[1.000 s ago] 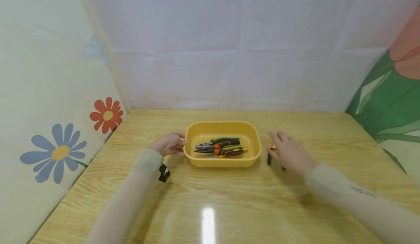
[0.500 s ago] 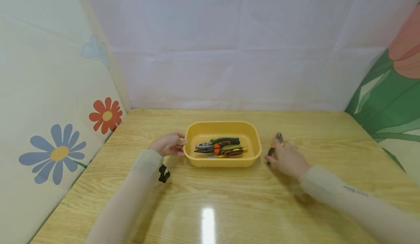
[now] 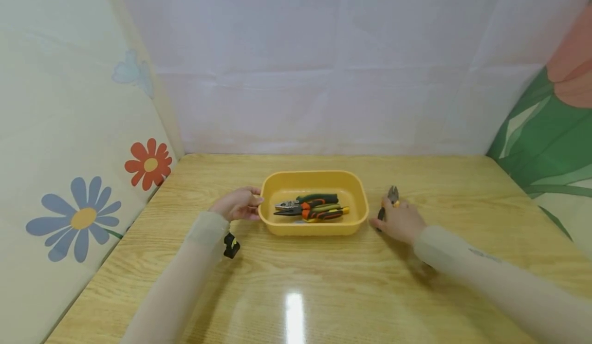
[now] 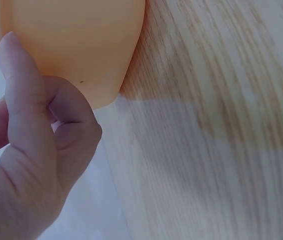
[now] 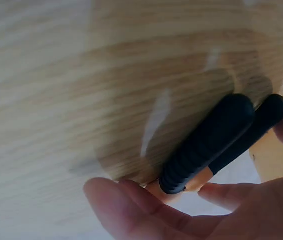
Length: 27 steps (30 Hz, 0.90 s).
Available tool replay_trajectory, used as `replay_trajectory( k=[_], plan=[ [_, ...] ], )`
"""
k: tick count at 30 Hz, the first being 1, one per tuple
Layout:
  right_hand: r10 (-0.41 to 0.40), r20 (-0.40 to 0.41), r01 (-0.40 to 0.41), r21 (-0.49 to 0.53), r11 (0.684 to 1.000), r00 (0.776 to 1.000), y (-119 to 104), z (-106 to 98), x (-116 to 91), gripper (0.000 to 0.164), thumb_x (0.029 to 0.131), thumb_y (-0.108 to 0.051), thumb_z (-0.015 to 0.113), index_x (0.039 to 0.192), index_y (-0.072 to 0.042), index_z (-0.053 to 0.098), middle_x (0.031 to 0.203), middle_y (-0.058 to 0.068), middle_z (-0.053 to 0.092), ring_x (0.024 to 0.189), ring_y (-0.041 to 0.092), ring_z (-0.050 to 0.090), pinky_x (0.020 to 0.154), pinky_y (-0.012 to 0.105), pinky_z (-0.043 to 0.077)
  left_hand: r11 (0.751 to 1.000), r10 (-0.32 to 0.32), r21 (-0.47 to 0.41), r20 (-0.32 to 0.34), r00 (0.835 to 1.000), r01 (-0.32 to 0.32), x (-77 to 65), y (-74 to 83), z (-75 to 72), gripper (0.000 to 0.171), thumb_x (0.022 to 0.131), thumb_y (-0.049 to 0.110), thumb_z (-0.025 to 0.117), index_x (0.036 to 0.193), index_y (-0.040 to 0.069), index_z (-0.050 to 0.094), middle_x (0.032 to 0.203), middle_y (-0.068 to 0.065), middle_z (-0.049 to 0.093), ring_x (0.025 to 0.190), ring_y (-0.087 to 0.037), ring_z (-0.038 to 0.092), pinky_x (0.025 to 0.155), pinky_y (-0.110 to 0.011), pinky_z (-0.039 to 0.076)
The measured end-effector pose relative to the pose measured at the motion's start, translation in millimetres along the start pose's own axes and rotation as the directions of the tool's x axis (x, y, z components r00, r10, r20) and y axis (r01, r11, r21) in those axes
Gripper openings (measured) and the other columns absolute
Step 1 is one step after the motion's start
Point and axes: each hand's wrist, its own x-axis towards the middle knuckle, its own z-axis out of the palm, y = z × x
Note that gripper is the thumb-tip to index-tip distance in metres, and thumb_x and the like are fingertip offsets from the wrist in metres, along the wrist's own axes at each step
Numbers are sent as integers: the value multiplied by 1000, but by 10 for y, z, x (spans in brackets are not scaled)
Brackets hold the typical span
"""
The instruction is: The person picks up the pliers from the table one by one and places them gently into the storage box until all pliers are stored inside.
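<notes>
A yellow plastic basin holds several pliers, among them long-nose pliers with orange and black handles and a pair with dark green handles. My left hand pinches the basin's left rim; in the left wrist view a digit of the hand lies against the orange-looking wall. Right of the basin, my right hand grips a pair of pliers, metal head pointing away. In the right wrist view its black handles lie close together between thumb and fingers of the hand.
All this is on a glossy wood-grain table. A small black and yellow object is by the left wrist. A pale cloth hangs behind, with flower-printed sheets at the sides.
My right hand has shifted slightly left and nearer, turning round the pliers; their spread handles are now together and the metal head shows. The left hand and basin have not moved.
</notes>
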Motion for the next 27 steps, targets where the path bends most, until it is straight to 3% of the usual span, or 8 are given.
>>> replay_trajectory(
  k=[7, 15, 22, 27],
  plan=[
    [34, 44, -35, 17, 999, 998, -12, -17, 59, 66, 96, -34, 57, 139, 12, 36, 120, 51, 39, 110, 65, 41, 85, 70, 43, 1000, 3, 7, 10, 1000, -3, 1, -18, -4, 35, 102, 0, 41, 136, -4, 33, 86, -10, 49, 66, -14, 53, 56, -21, 53],
    [13, -4, -13, 57, 998, 1000, 29, -5, 93, 61, 87, -22, 61, 134, 12, 41, 115, 48, 43, 106, 63, 44, 87, 68, 42, 1000, 14, 17, 11, 1000, -14, 21, -35, -15, 34, 101, 0, 42, 134, -4, 36, 85, -9, 51, 63, -13, 53, 55, -20, 53],
    [15, -15, -15, 8, 1000, 1000, 56, 14, 80, 58, 91, -20, 58, 137, 9, 40, 115, 47, 42, 104, 61, 45, 83, 66, 46, 1000, 16, 21, 23, 1000, -17, 25, -47, -18, 38, 102, 0, 42, 138, -5, 34, 88, -10, 51, 65, -14, 53, 55, -19, 54],
    [-21, -82, 16, -59, 998, 996, 74, 13, 58, 52, 88, -20, 60, 131, 6, 47, 106, 42, 46, 90, 55, 50, 71, 61, 50, 1000, 19, 18, 16, 1000, -19, 26, -43, -23, 35, 102, 0, 41, 136, -5, 34, 87, -10, 50, 64, -13, 52, 54, -19, 54]
  ],
)
